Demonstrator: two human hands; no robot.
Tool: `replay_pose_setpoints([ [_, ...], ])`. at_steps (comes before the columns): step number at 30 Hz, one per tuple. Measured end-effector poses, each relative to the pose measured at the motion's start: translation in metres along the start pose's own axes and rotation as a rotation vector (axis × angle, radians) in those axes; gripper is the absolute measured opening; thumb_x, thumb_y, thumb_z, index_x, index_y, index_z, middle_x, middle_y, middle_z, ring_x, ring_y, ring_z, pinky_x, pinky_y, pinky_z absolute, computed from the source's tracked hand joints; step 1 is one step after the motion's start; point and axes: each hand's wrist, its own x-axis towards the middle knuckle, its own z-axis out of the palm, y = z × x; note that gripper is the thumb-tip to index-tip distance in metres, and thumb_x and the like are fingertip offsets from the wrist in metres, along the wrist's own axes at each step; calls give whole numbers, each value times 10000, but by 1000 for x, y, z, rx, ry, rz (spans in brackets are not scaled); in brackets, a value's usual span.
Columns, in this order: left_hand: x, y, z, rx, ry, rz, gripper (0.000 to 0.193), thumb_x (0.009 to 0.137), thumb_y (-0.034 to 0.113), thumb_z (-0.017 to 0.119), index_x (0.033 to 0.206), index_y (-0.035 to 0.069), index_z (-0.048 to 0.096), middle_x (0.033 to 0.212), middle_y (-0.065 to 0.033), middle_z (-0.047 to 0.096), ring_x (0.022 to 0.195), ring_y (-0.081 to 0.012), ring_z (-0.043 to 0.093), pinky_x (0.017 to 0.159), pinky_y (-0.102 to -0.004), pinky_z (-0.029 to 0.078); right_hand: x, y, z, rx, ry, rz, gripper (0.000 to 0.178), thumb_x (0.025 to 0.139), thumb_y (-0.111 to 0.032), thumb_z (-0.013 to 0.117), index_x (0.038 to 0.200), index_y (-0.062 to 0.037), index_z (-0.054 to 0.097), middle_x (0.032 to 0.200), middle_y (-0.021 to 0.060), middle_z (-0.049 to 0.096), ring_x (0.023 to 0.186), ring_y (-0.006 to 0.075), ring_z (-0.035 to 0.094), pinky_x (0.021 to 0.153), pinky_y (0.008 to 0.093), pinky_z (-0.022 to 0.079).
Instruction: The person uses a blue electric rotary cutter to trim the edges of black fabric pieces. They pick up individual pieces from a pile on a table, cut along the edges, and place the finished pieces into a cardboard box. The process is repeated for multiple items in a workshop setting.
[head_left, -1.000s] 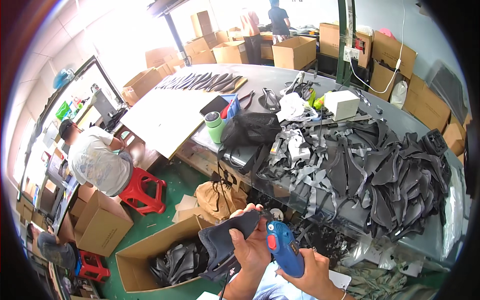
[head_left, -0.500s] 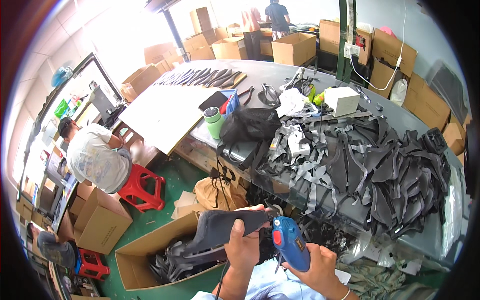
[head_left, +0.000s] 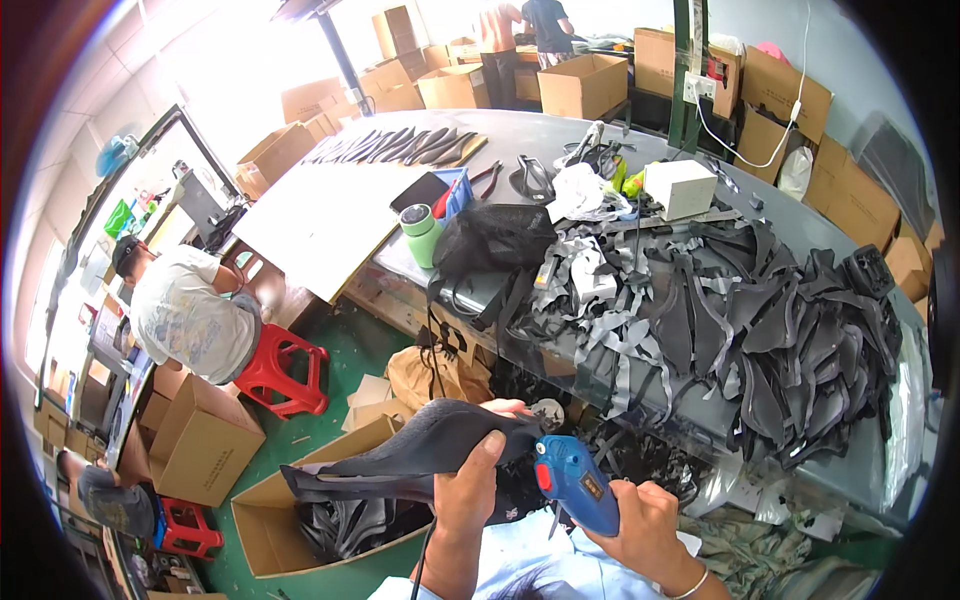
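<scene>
My left hand [head_left: 468,482] grips a long dark grey curved padded piece [head_left: 400,445], thumb on top and fingers beneath. Its narrow tail reaches left over an open carton [head_left: 262,525] that holds similar dark pieces. In my right hand [head_left: 640,525] is a blue handheld power tool [head_left: 580,485] with a red button, its head pointing at the right end of the padded piece. The tool's working tip is hidden, so I cannot tell whether it touches the piece.
A grey table [head_left: 830,490] ahead carries a heap of dark curved pieces [head_left: 790,350], grey offcut strips [head_left: 620,345], a black bag [head_left: 495,240], a green bottle [head_left: 418,240] and a white box [head_left: 680,190]. At left, a person [head_left: 195,305] sits on a red stool [head_left: 285,372].
The padded piece has turned and shifted in my left hand, so more of its wide face and its tail show. The tool has moved slightly left. My view has shifted a little.
</scene>
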Motion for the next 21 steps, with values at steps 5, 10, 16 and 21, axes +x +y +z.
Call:
replay_pose_setpoints([
  [5,-3,-1,-11,-6,0,-1,279,846,149,583,1054,-33,551,1075,-168,585,962,-233,594,901,-369,457,-2,4,2,-1,-10,23,482,634,-271,812,905,-3,517,625,91,598,490,253,571,506,344,455],
  [10,-4,3,-12,-129,38,4,319,868,122,540,1134,-52,517,1078,-189,591,999,-269,594,906,-400,460,-2,5,-1,0,-36,17,496,619,-271,818,912,-5,519,629,91,602,508,255,580,512,342,462],
  [16,-6,-2,-3,-17,70,24,319,858,76,526,1141,-70,510,1073,-220,590,980,-290,607,893,-412,477,1,-1,1,68,-28,24,522,608,-292,831,914,-6,520,654,99,601,533,259,598,515,340,471],
  [21,-7,-3,2,-45,53,11,303,844,54,531,1117,-76,515,1060,-217,597,951,-278,615,879,-394,484,0,-2,8,126,-32,57,525,628,-314,829,910,-2,516,674,101,602,537,248,608,515,326,484],
])
